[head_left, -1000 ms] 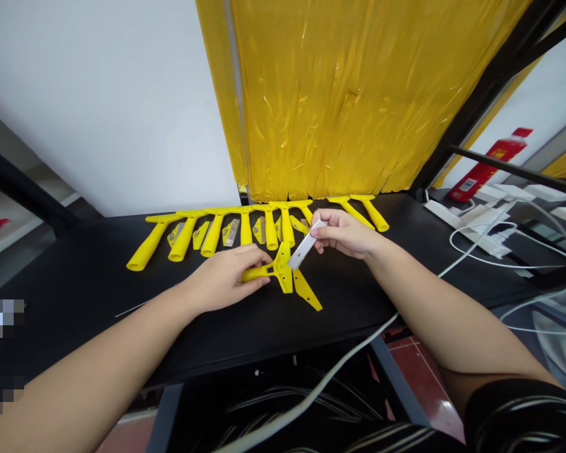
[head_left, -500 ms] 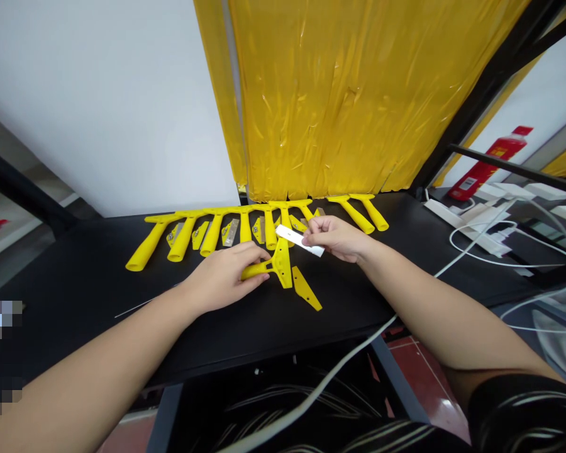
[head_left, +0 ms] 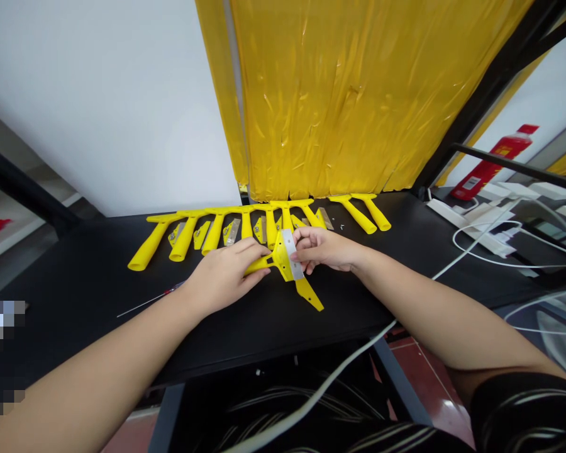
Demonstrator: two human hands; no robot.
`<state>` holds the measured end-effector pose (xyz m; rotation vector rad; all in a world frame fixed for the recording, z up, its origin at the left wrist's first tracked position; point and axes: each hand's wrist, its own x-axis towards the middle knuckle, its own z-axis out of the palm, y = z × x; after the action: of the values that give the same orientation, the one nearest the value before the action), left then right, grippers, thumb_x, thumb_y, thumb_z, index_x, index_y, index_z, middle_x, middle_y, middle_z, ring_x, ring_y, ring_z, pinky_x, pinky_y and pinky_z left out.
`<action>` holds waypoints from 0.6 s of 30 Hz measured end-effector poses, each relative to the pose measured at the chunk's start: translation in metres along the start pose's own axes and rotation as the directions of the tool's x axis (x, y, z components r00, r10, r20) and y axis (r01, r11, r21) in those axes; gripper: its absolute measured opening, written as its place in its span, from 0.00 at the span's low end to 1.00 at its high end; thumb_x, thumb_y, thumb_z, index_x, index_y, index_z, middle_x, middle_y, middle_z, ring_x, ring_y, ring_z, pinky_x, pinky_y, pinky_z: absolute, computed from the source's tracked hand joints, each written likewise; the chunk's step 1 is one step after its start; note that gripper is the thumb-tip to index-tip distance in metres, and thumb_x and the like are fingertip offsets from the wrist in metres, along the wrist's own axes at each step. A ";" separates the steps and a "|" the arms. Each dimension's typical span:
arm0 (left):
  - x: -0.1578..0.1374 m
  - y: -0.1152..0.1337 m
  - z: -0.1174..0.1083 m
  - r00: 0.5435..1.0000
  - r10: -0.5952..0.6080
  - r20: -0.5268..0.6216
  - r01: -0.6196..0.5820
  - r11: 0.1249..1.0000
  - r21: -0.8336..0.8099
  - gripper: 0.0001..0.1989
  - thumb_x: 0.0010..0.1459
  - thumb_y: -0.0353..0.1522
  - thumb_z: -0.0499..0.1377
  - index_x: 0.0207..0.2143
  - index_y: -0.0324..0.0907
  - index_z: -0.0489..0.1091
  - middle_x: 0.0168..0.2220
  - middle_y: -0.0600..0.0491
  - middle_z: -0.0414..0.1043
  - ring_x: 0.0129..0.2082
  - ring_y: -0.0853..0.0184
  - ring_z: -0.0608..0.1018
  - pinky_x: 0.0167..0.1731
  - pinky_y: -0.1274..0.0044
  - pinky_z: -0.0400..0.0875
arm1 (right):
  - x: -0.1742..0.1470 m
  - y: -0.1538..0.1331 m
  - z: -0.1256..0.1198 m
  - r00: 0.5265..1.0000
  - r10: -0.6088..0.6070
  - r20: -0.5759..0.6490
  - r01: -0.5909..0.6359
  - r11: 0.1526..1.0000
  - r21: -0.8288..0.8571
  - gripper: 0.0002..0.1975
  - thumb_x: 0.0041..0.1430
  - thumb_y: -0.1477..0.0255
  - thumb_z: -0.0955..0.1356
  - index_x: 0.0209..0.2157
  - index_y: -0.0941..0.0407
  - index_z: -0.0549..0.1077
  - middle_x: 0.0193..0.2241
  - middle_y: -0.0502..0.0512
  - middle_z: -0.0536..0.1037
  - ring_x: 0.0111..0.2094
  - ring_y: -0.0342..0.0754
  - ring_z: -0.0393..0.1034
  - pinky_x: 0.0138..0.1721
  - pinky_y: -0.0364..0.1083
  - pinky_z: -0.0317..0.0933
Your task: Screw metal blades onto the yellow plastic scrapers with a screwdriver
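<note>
My left hand (head_left: 238, 272) is closed round the handle of a yellow scraper (head_left: 280, 260), whose wide head points right. In my right hand (head_left: 318, 248) a flat metal scraper blade (head_left: 292, 253) is pinched by the fingers and lies along the scraper's head. Just below the blade, a loose yellow plate with small holes (head_left: 309, 296) rests on the black table; the blade overlaps its upper end. Behind my hands stretches a row of yellow scraper handles (head_left: 183, 242), with small yellow clamp plates and blades (head_left: 233, 232) set between several of them.
A thin screwdriver (head_left: 146, 303) lies left of my forearm on the black table (head_left: 245, 333). White cables (head_left: 457, 261) and a power strip (head_left: 471, 229) occupy the right side, near a red bottle (head_left: 495, 162). Tiny screws (head_left: 342, 225) lie by the row; a cable crosses the front edge.
My right hand has turned the blade from slanting beside the scraper to lying along its head. My left hand keeps its hold on the handle.
</note>
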<state>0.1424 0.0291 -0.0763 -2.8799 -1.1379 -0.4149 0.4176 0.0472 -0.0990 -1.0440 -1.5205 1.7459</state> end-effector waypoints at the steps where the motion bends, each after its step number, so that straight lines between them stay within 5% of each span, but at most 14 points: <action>1: 0.000 0.000 0.000 1.000 0.003 -0.003 -0.003 1.000 -0.002 0.16 0.73 0.43 0.57 0.55 0.46 0.73 0.51 0.50 0.78 0.40 0.63 0.81 0.37 0.71 0.73 | 0.000 0.000 0.000 1.000 -0.001 0.001 0.001 1.000 -0.003 0.18 0.54 0.70 0.81 0.38 0.56 0.71 0.27 0.48 0.82 0.26 0.41 0.78 0.26 0.38 0.74; 18: -0.002 0.005 0.002 0.982 0.148 -0.120 -0.137 0.986 0.097 0.18 0.75 0.42 0.55 0.57 0.43 0.74 0.48 0.49 0.80 0.42 0.60 0.83 0.36 0.71 0.74 | 0.004 -0.001 0.009 1.000 -0.021 0.019 0.022 0.998 -0.054 0.15 0.57 0.65 0.80 0.35 0.59 0.77 0.28 0.51 0.81 0.25 0.41 0.78 0.27 0.39 0.74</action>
<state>0.1447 0.0241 -0.0783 -2.7902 -0.9000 -0.5199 0.4083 0.0461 -0.0981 -1.0376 -1.5928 1.7124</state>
